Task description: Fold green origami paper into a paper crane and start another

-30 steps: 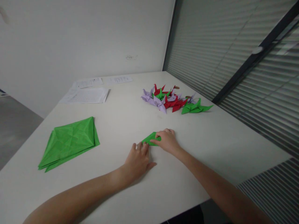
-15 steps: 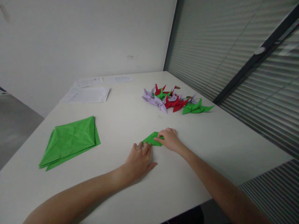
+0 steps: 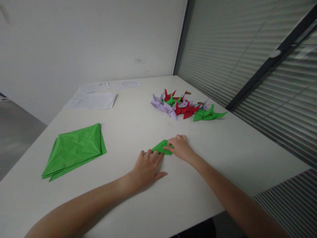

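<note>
A small folded piece of green paper (image 3: 159,146) lies flat on the white table (image 3: 119,205) in front of me. My left hand (image 3: 148,168) rests at its near edge, fingers stretched out with the tips on the paper and the thumb spread away to the right. At the right end of the piece, my right hand (image 3: 182,147) has its thumb and curled fingers closed on the paper. That end is partly hidden under the fingers.
Several green creased sheets (image 3: 76,147) are stacked at the left. Beyond my hands is a group of red, green and lilac origami figures (image 3: 183,107). Printed papers (image 3: 91,100) lie at the far left, and window blinds (image 3: 223,59) border the right side.
The fingers of my left hand have spread and shifted slightly to the right along the near edge of the paper. My right hand has hardly moved.
</note>
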`<action>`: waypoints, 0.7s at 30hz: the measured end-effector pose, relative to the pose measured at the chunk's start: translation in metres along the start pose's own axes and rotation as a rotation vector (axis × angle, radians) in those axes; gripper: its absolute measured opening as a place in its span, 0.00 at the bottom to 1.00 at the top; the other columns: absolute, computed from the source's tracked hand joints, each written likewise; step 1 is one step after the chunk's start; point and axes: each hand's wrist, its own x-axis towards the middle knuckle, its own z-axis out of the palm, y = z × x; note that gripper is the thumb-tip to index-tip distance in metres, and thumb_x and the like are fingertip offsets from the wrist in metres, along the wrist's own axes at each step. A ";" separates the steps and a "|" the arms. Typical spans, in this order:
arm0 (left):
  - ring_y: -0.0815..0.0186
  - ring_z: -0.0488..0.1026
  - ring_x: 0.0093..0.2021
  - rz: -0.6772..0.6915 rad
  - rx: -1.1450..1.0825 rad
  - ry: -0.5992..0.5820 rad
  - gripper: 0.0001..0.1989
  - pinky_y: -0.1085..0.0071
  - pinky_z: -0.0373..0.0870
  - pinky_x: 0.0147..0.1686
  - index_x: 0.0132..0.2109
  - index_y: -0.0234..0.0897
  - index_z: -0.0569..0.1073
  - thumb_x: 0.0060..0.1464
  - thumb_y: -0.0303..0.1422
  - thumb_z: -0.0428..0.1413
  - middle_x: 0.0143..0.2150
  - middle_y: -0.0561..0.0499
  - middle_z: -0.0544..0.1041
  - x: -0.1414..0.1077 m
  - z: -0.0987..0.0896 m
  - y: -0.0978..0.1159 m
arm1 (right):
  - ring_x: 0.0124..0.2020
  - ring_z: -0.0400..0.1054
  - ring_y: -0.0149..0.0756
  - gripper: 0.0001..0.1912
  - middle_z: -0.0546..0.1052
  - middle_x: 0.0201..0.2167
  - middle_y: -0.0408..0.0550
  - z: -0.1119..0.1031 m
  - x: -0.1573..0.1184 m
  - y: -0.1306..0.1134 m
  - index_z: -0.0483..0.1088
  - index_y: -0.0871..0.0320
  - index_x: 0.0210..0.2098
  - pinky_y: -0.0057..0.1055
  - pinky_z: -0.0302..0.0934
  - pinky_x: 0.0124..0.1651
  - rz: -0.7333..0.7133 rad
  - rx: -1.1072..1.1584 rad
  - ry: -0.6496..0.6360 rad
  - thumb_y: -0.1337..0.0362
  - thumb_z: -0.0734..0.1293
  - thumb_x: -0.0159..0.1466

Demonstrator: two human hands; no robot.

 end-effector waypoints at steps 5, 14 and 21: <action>0.50 0.66 0.49 0.024 -0.018 0.010 0.37 0.56 0.64 0.45 0.61 0.36 0.65 0.55 0.59 0.48 0.53 0.38 0.70 0.004 -0.002 -0.003 | 0.41 0.66 0.42 0.18 0.79 0.33 0.48 -0.002 0.000 0.006 0.72 0.55 0.30 0.39 0.48 0.47 0.007 0.075 -0.051 0.50 0.61 0.67; 0.52 0.62 0.59 0.140 -0.230 0.140 0.37 0.57 0.59 0.58 0.62 0.31 0.61 0.59 0.57 0.43 0.58 0.37 0.68 0.012 0.009 0.002 | 0.40 0.66 0.39 0.09 0.76 0.32 0.45 -0.005 0.000 0.008 0.71 0.54 0.35 0.38 0.49 0.47 0.003 0.173 -0.035 0.55 0.68 0.62; 0.51 0.63 0.58 0.124 -0.234 0.111 0.40 0.55 0.59 0.59 0.64 0.32 0.60 0.57 0.58 0.45 0.58 0.38 0.67 0.012 0.013 0.003 | 0.38 0.67 0.37 0.04 0.76 0.30 0.42 -0.008 0.001 0.018 0.72 0.53 0.35 0.36 0.49 0.46 0.036 0.233 -0.065 0.60 0.68 0.61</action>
